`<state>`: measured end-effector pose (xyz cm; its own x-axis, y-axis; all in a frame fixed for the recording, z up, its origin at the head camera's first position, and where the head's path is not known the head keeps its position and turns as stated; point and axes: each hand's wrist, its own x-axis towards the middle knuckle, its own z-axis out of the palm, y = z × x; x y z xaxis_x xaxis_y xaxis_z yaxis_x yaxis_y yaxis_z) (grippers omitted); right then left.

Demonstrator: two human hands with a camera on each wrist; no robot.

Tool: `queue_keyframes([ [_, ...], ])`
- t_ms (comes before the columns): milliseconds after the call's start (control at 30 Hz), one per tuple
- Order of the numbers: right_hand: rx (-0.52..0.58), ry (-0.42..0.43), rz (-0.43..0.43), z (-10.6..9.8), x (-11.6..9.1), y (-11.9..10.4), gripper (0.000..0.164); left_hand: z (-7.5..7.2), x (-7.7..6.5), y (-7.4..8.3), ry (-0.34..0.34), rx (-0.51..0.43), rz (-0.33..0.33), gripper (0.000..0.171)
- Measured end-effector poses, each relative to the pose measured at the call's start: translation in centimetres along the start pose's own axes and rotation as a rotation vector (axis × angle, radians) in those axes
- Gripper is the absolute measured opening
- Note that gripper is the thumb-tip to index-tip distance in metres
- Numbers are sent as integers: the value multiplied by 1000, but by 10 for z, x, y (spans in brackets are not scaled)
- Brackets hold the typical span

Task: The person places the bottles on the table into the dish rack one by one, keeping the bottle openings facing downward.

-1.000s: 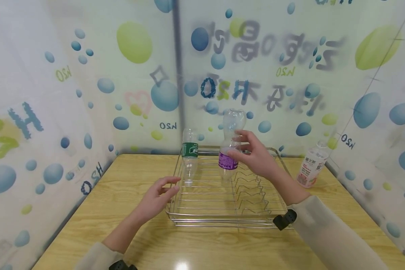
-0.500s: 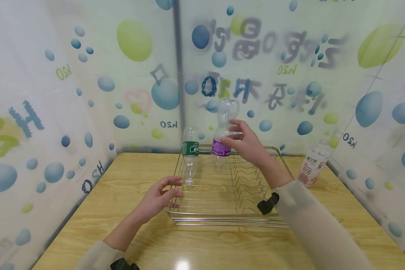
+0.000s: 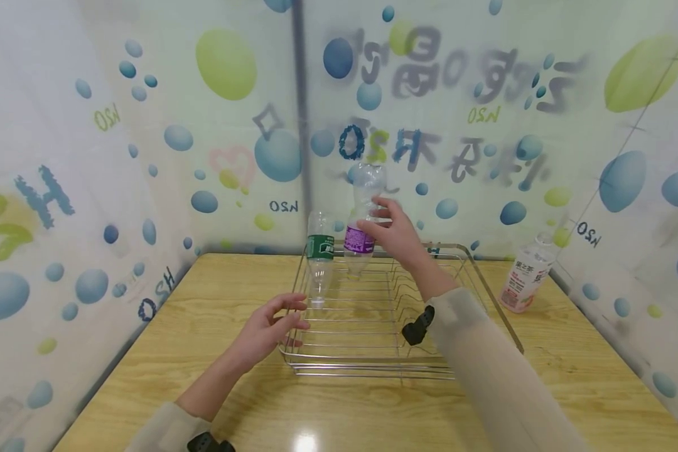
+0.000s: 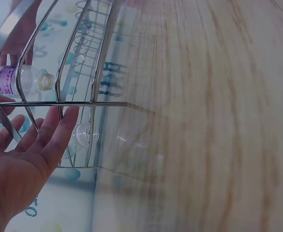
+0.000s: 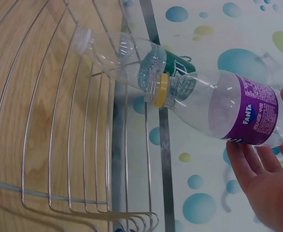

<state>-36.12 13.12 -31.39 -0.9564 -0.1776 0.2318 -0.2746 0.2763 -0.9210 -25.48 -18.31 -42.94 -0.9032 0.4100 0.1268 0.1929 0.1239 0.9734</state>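
Note:
My right hand (image 3: 392, 229) grips a clear plastic bottle with a purple Fanta label (image 5: 257, 112), held upside down over the back of a wire dish rack (image 3: 367, 359). Its open neck with a yellow ring (image 5: 161, 90) points down toward the wires. To its left, a clear bottle with a green label (image 3: 320, 247) stands upside down in the rack. My left hand (image 3: 268, 329) is at the rack's left side, fingers relaxed and spread. In the left wrist view its fingertips (image 4: 70, 115) lie against the rack's wires.
A bottle with a white and pink label (image 3: 524, 276) stands upright on the wooden table (image 3: 231, 402), right of the rack. Zigzag wire dividers (image 3: 409, 295) run along the rack's right half. A patterned curtain (image 3: 231, 125) hangs behind the table.
My right hand has carried the Fanta bottle left and upward, closer to the green-labelled bottle. The left hand has stayed almost in place at the rack's side.

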Motion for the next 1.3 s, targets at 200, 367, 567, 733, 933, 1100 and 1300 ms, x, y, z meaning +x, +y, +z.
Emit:
queue_keyframes([
  [200, -4, 21, 22, 8, 6, 8, 80, 0, 0, 0, 7, -4, -8, 51],
  [367, 24, 40, 41, 12, 9, 16, 79, 0, 1, 0, 8, -7, -1, 51],
  [567, 50, 46, 48, 18, 9, 24, 80, 2, 2, 0, 10, -10, 1, 50],
  [733, 42, 27, 50, 26, 9, 31, 78, 2, 1, 1, 15, -3, -7, 49],
  [933, 38, -17, 75, 34, 11, 45, 78, 2, -1, 1, 22, 2, -15, 48],
  [1100, -23, -50, 95, 40, 10, 49, 81, 2, -1, 1, 27, 4, -11, 46],
  [1300, -88, -75, 111, 42, 7, 51, 83, 3, 0, 1, 29, 21, -20, 48],
])
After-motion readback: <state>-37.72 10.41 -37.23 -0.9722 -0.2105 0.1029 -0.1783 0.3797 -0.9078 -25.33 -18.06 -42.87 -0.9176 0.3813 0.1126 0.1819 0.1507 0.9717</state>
